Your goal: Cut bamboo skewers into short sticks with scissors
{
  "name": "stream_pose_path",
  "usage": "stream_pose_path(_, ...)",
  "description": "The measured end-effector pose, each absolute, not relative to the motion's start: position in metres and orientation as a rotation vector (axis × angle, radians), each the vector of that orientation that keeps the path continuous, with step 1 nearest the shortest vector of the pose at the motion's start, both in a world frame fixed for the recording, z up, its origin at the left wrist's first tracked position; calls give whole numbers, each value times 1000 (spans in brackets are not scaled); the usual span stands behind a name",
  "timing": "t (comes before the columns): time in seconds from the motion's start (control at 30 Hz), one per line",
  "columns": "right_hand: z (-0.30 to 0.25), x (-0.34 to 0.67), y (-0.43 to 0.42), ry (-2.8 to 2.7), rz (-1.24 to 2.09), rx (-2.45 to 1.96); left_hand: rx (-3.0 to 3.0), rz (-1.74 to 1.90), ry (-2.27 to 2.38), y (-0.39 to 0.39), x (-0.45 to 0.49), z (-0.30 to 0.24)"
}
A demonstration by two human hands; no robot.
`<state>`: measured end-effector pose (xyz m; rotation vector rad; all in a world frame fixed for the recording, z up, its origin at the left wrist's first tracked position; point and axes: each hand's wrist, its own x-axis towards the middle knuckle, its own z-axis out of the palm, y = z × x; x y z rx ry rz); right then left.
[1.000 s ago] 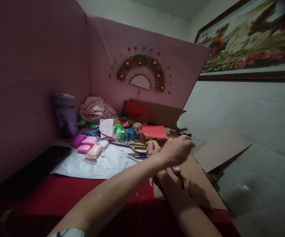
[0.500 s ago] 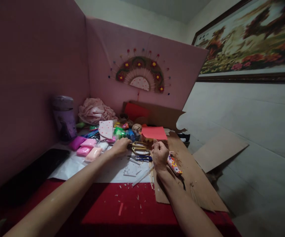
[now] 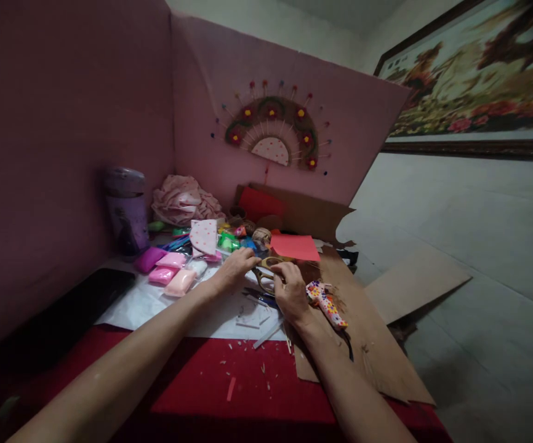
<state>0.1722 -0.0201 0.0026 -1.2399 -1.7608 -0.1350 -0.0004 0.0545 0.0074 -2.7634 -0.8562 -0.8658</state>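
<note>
Scissors (image 3: pixel 258 277): gold-coloured handle loops visible, blades hidden, held between both hands (image 3: pixel 290 293).

Metallic gold scissors (image 3: pixel 263 271); glossy plastic packets (image 3: pixel 181 283); matt red paper (image 3: pixel 295 247)

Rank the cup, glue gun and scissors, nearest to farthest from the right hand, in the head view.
1. Scissors: handles at the right hand
2. Glue gun: just to its right
3. Cup: at the far left

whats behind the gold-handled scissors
Beyond the gold-handled scissors are a twine ball and a red paper sheet. The left hand and right hand cover parts, so whatever lies behind them can't be seen.
</note>
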Motion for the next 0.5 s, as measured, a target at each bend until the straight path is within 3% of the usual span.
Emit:
stream_pose_path(0.33,1,172,-21,-1809,-230,-1246,-2569,-699,-408,36,-7,67)
stream_pose_path(0.4,-3,172,-21,-1687,-194,-1282,-2534,-783,-383,36,-6,77)
stream_pose_path(0.5,-6,170,-21,-1496,-141,-1322,-2380,-1124,-733,53,-11,86)
